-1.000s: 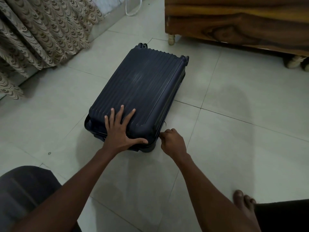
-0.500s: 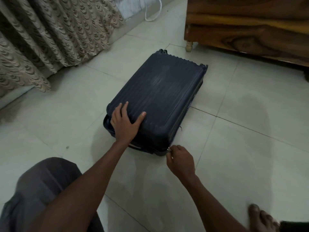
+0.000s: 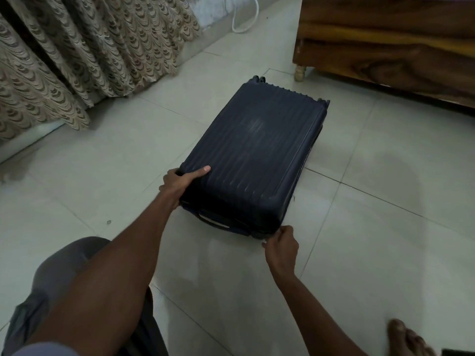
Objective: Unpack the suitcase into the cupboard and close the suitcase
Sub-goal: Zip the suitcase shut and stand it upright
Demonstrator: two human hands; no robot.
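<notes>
Nearest the camera, a bent knee in grey cloth (image 3: 64, 286) sits low on the tiled floor (image 3: 372, 227), with a bare foot (image 3: 408, 337) off to the suitcase's near right. Both forearms reach forward to the dark blue suitcase (image 3: 257, 155), which lies flat and shut on the floor.

The right hand (image 3: 281, 249) is at the suitcase's near right corner, down at the seam, fingers pinched together on something small. That looks like the zip pull, though the pull itself is too small to make out. The wrist is turned inward, knuckles up.

The left hand (image 3: 180, 182) braces the near left corner: thumb laid flat across the ribbed lid, fingers curled over the edge and out of sight.

The risk, as I judge it: the zip snags going round that corner, or the case skids on smooth tile if the left hand eases off. A lid not pressed down would leave the seam gaping and jam the slider.

Beyond the suitcase's far end stands wooden furniture (image 3: 385, 52) on short legs; to its far left hangs a patterned curtain (image 3: 77, 60).
</notes>
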